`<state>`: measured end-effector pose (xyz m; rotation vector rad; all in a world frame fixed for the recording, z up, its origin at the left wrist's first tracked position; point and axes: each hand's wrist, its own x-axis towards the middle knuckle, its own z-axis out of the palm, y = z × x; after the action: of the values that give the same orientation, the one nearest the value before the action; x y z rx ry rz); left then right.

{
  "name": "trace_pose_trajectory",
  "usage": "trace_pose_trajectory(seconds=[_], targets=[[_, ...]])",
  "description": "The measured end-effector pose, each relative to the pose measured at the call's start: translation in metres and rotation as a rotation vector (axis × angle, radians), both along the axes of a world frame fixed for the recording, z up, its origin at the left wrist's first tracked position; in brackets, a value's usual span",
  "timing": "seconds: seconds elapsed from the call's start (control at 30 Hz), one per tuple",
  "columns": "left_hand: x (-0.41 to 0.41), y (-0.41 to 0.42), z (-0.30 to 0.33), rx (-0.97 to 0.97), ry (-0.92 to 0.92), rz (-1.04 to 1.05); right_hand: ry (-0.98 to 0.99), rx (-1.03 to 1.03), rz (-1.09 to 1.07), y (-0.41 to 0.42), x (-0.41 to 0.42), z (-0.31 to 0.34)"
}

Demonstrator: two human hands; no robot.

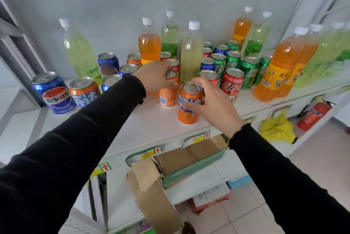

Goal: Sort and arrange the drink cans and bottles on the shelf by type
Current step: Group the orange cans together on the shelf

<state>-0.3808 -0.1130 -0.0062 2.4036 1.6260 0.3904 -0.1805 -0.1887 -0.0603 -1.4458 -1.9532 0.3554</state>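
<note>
Both hands gripping orange cans on the white shelf.

R hand is wrapping fingers round the front orange can, upright nr the shelf edge, blue lettering, silver pull-tab top. L hand is closing over the top of a 2nd orange can just behind. Blue cans sitting left, green cans right, tall bottles w/ white caps standing at back.

Shelf front bare, cans & bottles crowd back
</note>
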Motion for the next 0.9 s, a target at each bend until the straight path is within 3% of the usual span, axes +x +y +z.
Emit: trace_pose_trajectory(seconds=[0.17,0.37,0.6,0.77,0.9], targets=[[0.003,-0.002,0.0,-0.055,-0.009,0.003,0.041,-0.019,-0.012,-0.003,0.001,-0.003],[-0.007,0.002,0.024,-0.171,0.166,-0.093,0.059,-0.064,0.012,-0.005,0.008,0.002],[-0.001,-0.009,0.019,-0.26,-0.123,-0.083,0.082,-0.057,0.003,-0.005,0.008,-0.002],[0.001,-0.018,0.007,-0.118,0.015,0.08,0.144,-0.111,0.02,-0.006,0.008,-0.017],[0.002,-0.034,0.003,-0.029,-0.083,0.084,0.214,-0.121,0.021,-0.005,0.005,-0.026]])
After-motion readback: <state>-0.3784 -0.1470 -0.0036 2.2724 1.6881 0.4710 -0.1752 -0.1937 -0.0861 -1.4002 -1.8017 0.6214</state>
